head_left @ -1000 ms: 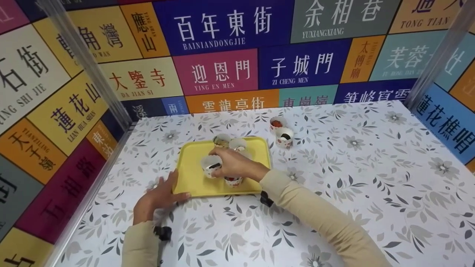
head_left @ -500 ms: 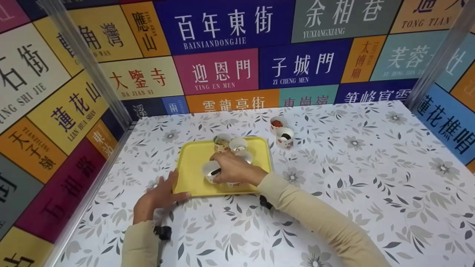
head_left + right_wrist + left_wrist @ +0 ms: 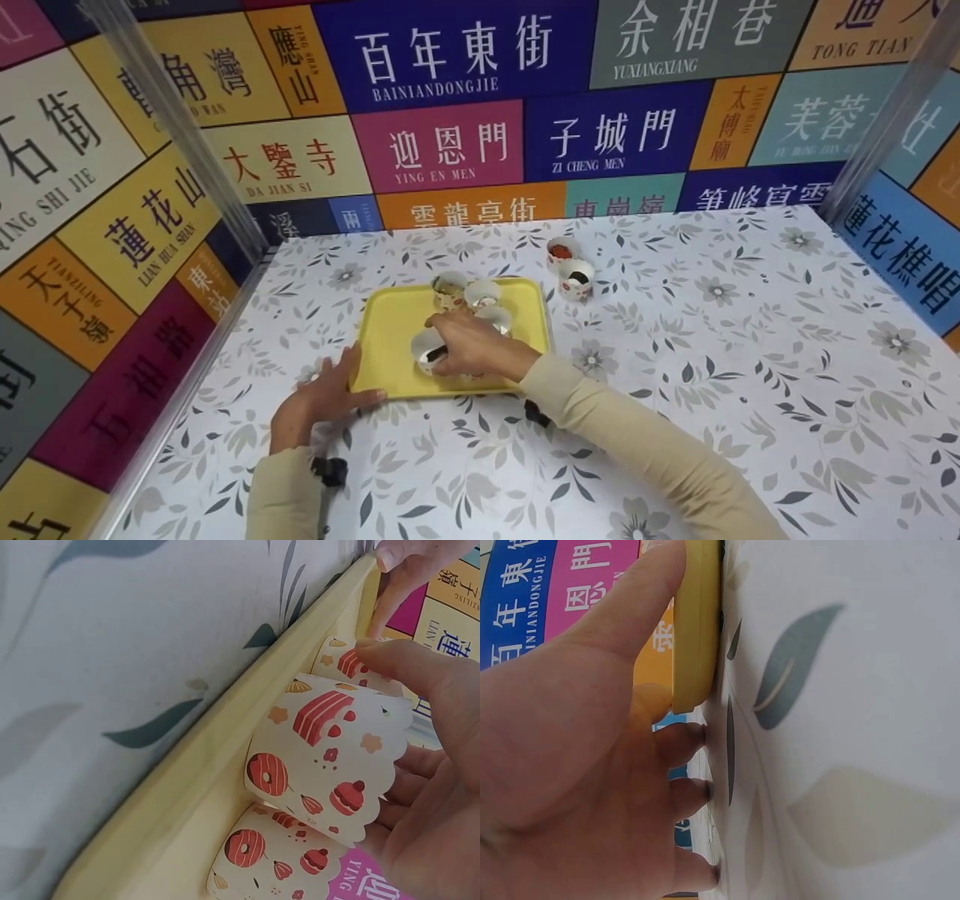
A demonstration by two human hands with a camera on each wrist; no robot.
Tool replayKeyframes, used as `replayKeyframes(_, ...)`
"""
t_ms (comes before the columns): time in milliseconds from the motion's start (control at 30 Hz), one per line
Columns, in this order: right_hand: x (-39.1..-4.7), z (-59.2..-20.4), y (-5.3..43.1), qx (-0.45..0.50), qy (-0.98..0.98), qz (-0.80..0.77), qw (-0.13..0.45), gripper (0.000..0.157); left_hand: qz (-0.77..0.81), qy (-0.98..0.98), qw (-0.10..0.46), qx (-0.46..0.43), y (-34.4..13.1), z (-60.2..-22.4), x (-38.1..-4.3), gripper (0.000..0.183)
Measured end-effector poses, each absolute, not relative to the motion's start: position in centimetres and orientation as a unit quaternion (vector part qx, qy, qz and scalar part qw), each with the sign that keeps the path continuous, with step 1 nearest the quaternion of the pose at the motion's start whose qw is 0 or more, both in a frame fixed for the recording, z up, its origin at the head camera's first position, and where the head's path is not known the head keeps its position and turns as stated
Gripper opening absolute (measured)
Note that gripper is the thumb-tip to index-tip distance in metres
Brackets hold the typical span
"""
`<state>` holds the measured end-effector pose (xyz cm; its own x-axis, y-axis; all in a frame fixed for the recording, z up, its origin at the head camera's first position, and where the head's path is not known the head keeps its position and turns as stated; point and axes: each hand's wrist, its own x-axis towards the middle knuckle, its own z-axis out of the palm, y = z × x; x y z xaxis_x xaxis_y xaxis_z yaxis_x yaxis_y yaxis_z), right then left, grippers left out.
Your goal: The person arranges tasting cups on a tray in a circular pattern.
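A yellow tray [image 3: 386, 319] lies on the table. My left hand [image 3: 319, 397] holds its near left corner, thumb along the near edge and fingers at the left side. My right hand [image 3: 480, 346] pinches a white printed paper cup [image 3: 421, 352] with something dark inside, low over or on the tray. In the right wrist view, the thumb touches this cup [image 3: 379, 679], partly hidden behind another cup [image 3: 322, 754]. Farther back on the tray stand a cup with yellowish contents [image 3: 448, 291], one with pale contents [image 3: 482, 296] and a third cup [image 3: 496, 319].
Beyond the tray's right back corner, two more cups stand on the flower-patterned table [image 3: 712, 360]: one with red contents [image 3: 562, 251], one with dark contents [image 3: 576, 280]. A wall of coloured signs [image 3: 465, 75] closes off the back.
My right hand has brought the cup slightly down and toward me on the tray, now nearly still. The left hand and the tray have not moved.
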<state>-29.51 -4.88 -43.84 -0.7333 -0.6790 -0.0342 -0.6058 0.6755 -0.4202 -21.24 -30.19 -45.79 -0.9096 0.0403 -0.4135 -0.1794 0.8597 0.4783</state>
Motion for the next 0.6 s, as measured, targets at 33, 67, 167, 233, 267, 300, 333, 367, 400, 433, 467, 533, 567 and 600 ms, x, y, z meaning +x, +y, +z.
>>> replayKeyframes(33, -29.5, -43.7, -4.8, -0.353, 0.910, -0.196, 0.096, 0.077, 0.264, 0.941, 0.210, -0.039, -30.2, -45.8, -21.2, 0.108)
replayKeyframes(67, -29.5, -43.6, -4.7, -0.353, 0.909, -0.200, 0.098, 0.078, 0.265, 0.940, 0.210, -0.040, -30.2, -45.8, -21.2, 0.109)
replayKeyframes(167, -29.6, -43.0, -4.1, -0.353, 0.904, -0.218, 0.101, 0.080, 0.267, 0.939, 0.211, -0.043, -30.2, -45.8, -21.3, 0.109)
replayKeyframes(233, -29.7, -42.6, -3.6, -0.355, 0.899, -0.235, 0.101, 0.079, 0.267, 0.939, 0.212, -0.045, -30.2, -45.8, -21.3, 0.110)
replayKeyframes(267, -29.7, -42.4, -3.3, -0.354, 0.897, -0.246, 0.101, 0.078, 0.266, 0.939, 0.211, -0.046, -30.2, -45.8, -21.3, 0.110)
replayKeyframes(300, -29.8, -42.2, -3.0, -0.354, 0.893, -0.258, 0.101, 0.078, 0.266, 0.940, 0.211, -0.046, -30.2, -45.7, -21.3, 0.110)
replayKeyframes(333, -29.8, -42.0, -2.7, -0.353, 0.890, -0.272, 0.100, 0.077, 0.265, 0.940, 0.210, -0.046, -30.2, -45.7, -21.3, 0.110)
replayKeyframes(367, -29.9, -41.9, -2.3, -0.353, 0.886, -0.285, 0.097, 0.076, 0.264, 0.941, 0.209, -0.045, -30.2, -45.7, -21.3, 0.110)
replayKeyframes(400, -30.0, -41.9, -2.0, -0.357, 0.881, -0.299, 0.089, 0.074, 0.263, 0.941, 0.208, -0.041, -30.2, -45.7, -21.3, 0.110)
replayKeyframes(433, -30.1, -41.8, -1.7, -0.359, 0.875, -0.314, 0.079, 0.071, 0.261, 0.942, 0.207, -0.039, -30.2, -45.7, -21.2, 0.110)
replayKeyframes(467, -30.1, -41.8, -1.3, -0.360, 0.871, -0.328, 0.069, 0.069, 0.260, 0.942, 0.207, -0.037, -30.2, -45.7, -21.2, 0.110)
replayKeyframes(533, -30.3, -41.8, -0.7, -0.363, 0.859, -0.359, 0.051, 0.064, 0.260, 0.942, 0.208, -0.037, -30.2, -45.8, -21.2, 0.110)
replayKeyframes(567, -30.4, -41.8, -0.4, -0.363, 0.852, -0.375, 0.044, 0.061, 0.261, 0.942, 0.209, -0.039, -30.2, -45.8, -21.2, 0.111)
replayKeyframes(600, -30.5, -41.8, -0.1, -0.361, 0.845, -0.392, 0.039, 0.059, 0.260, 0.941, 0.211, -0.041, -30.3, -45.9, -21.3, 0.111)
